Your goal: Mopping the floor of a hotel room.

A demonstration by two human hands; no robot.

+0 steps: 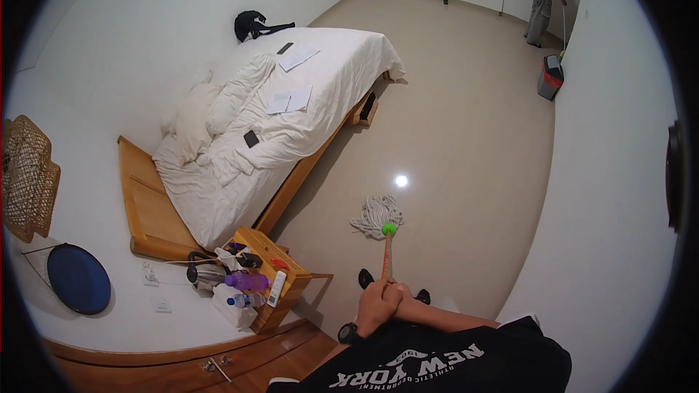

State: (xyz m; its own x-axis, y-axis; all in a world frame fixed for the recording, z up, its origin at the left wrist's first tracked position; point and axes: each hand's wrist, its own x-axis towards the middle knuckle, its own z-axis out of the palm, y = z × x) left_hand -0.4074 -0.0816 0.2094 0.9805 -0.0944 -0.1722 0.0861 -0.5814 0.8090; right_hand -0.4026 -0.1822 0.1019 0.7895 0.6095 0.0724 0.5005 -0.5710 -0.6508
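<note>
A string mop stands before me, its pale grey strands (379, 214) spread on the tiled floor. A green collar joins the head to a thin handle (386, 255) that slopes back toward my body. My left hand (376, 304), with a dark watch at its wrist, is wrapped around the handle. My right hand (395, 295) is closed on the same handle, pressed against the left one. The two hands overlap, so the handle's upper end is hidden. My dark shoes (365, 278) show just beyond the hands.
On the left, a bed (349, 65) carries white bedding, papers and dark devices. A wooden nightstand (295, 284) holds bottles, a kettle and a remote. Far right, another person (540, 0) holds a long pole beside a grey bin (550, 80). A white wall (604, 175) runs along the right.
</note>
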